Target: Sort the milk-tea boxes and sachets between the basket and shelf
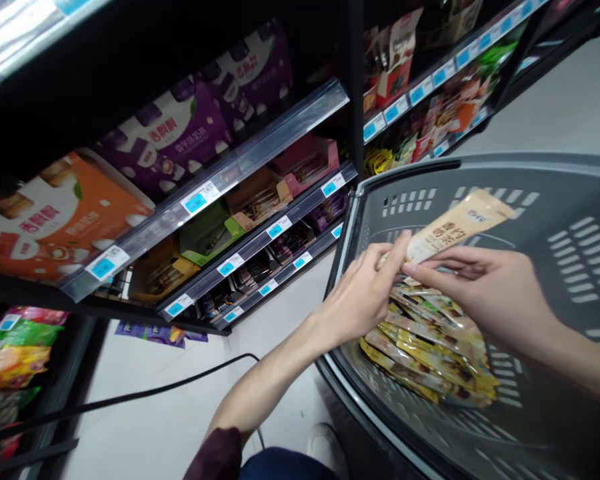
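Note:
A cream-coloured milk tea sachet (450, 230), long and narrow with brown lettering, is held above the basket. My left hand (365, 287) is closed around its lower end, with the fingers partly covering it. Thumb and fingers of my right hand (490, 283) pinch the same sachet along its lower edge. Beneath both hands, a heap of yellow and cream stick sachets (430, 347) lies in the grey shopping basket (540, 167).
On the left, a dark shelf unit (260, 173) carries orange (65, 213) and purple boxes (175, 133), with opened cartons of sachets (205, 233) lower down. Another shelf (425, 87) stands beyond the basket. A black cord (155, 387) crosses above the pale floor (165, 420).

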Available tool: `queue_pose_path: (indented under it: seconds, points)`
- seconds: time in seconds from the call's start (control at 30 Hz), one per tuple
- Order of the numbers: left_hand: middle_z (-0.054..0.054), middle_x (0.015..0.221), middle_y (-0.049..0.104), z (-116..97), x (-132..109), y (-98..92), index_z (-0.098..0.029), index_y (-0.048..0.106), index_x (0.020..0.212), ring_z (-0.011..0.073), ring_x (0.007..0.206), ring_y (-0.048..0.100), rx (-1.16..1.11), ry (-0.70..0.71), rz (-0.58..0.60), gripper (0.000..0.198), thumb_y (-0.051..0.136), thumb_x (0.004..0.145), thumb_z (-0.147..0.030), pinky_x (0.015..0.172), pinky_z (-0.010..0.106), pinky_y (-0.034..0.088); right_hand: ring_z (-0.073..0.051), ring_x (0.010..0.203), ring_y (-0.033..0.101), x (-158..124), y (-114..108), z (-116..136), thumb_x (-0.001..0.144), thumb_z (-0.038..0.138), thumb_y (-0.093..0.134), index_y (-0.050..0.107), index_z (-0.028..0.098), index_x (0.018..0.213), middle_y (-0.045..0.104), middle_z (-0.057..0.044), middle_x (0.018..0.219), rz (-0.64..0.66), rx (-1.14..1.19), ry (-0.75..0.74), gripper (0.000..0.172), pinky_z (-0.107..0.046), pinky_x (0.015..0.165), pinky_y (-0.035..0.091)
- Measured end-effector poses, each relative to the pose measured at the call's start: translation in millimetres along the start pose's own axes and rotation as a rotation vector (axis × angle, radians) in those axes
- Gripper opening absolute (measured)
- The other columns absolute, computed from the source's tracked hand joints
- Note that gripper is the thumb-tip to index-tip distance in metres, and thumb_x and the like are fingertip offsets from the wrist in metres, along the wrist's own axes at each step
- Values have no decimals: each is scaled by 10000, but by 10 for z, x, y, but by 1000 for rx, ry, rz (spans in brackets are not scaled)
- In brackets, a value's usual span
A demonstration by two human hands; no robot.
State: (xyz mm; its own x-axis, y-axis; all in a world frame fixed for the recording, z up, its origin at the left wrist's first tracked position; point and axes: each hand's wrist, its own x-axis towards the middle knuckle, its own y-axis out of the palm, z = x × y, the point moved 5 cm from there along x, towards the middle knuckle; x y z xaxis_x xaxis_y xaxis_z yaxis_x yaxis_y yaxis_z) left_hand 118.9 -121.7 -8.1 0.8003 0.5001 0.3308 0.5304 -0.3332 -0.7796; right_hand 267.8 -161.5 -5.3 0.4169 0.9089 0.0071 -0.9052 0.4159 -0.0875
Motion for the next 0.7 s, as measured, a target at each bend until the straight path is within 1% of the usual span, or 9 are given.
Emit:
queue_pose_path:
  seconds: [0.1,0.17,0.27,0.33,0.4,0.47,0.53,0.6,0.7]
  points:
    - [154,1384,448,41,7,-175,-288,83,1644,259,1281,500,69,7,-11,803,365,930,-54,1090,424,455,-233,640,691,29,27,-19,551,350,868,783,238,662,737,-97,708,47,81,58,179,-336,588,588]
    - [151,1379,444,193,3,-354,-278,149,1637,252,1270,483,161,-23,-74,759,377,941,-77,1084,418,445,-241,674,712,50,57,-43,557,380,870,805,234,729,762,-115,784,111,105,118,236,-337,603,605]
    - [159,1362,441,601,-63,-669,-233,238,1618,245,1242,471,353,-120,-191,693,367,952,-90,1079,422,420,-230,666,717,74,78,-79,598,398,863,801,223,764,766,-114,794,186,93,168,250,-317,603,606]
    - [176,1359,449,922,-151,-891,-182,298,1597,249,1230,472,497,-225,-216,661,355,946,-80,1073,423,409,-219,659,716,82,80,-76,631,414,848,795,222,778,764,-100,781,225,59,135,247,-301,601,598]
    - [200,1388,446,1211,-267,-1137,-146,331,1581,275,1248,462,669,-369,-205,656,336,931,-62,1069,445,398,-218,667,719,75,87,-33,677,442,815,791,233,790,762,-84,767,292,15,51,239,-295,595,589]
    - [210,1428,439,1416,-382,-1385,-133,338,1579,311,1263,451,845,-502,-157,680,317,906,-37,1059,476,390,-218,679,718,54,85,49,741,463,760,788,259,799,761,-64,768,365,-65,-77,215,-295,583,577]
    - [213,1453,436,1533,-470,-1610,-123,334,1581,342,1256,452,977,-587,-114,703,310,885,-23,1037,494,398,-212,673,707,30,57,152,801,462,707,787,289,805,762,-43,794,398,-179,-231,191,-303,580,563]
    - [218,1463,434,1595,-517,-1792,-117,328,1582,367,1245,460,1070,-637,-107,701,301,887,-27,1013,507,412,-203,660,689,10,14,247,843,440,672,788,310,820,763,-28,822,386,-287,-375,176,-313,594,551]
    - [228,1476,429,1692,-503,-1949,-129,337,1580,393,1273,456,1168,-692,-77,673,276,915,-47,1024,534,410,-197,671,682,-19,-13,319,889,383,636,786,308,862,767,-22,850,396,-353,-524,170,-316,636,538]
